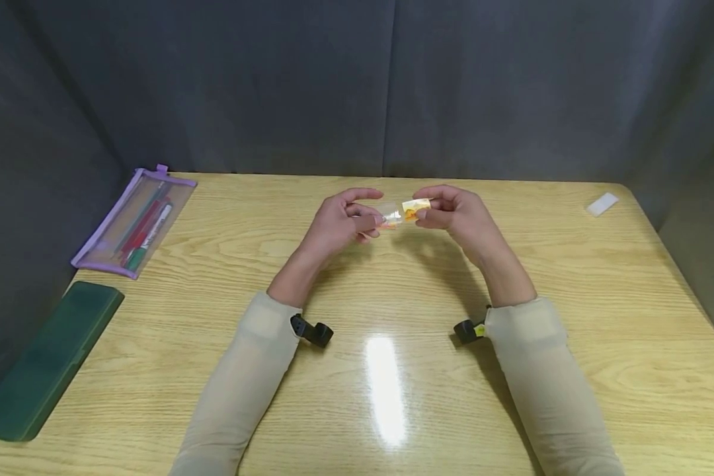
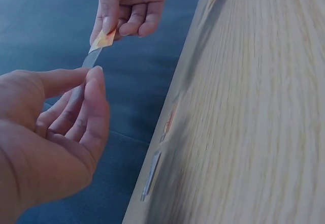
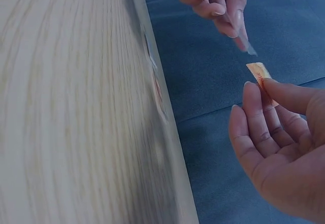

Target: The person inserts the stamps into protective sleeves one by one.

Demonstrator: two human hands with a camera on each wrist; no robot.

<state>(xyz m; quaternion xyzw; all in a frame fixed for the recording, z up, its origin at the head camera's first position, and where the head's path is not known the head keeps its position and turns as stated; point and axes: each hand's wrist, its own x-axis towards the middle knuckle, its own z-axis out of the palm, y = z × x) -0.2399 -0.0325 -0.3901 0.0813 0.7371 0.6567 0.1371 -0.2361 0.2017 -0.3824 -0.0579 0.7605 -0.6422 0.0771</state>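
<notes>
Above the far part of the table, my left hand (image 1: 338, 223) pinches a small clear plastic sleeve (image 1: 391, 213) between thumb and fingertips. Opposite it, my right hand (image 1: 463, 213) holds a small yellow-and-orange postage stamp (image 1: 414, 208) by one end, thumb against fingers. Its edge looks notched in the right wrist view, where the stamp (image 3: 258, 72) lies just short of the sleeve's tip (image 3: 251, 50). From the left wrist, the stamp (image 2: 103, 40) and the sleeve (image 2: 91, 59) line up end to end. Fingertips hide part of both pieces.
At the left lies a purple-edged mesh zip pouch (image 1: 104, 228) with several pens inside. Nearer, a dark green case (image 1: 50, 357) lies along the table's left edge. A small white rectangular piece (image 1: 603, 204) is at the far right. Dark curtains (image 1: 387, 86) enclose the wooden table (image 1: 619, 370).
</notes>
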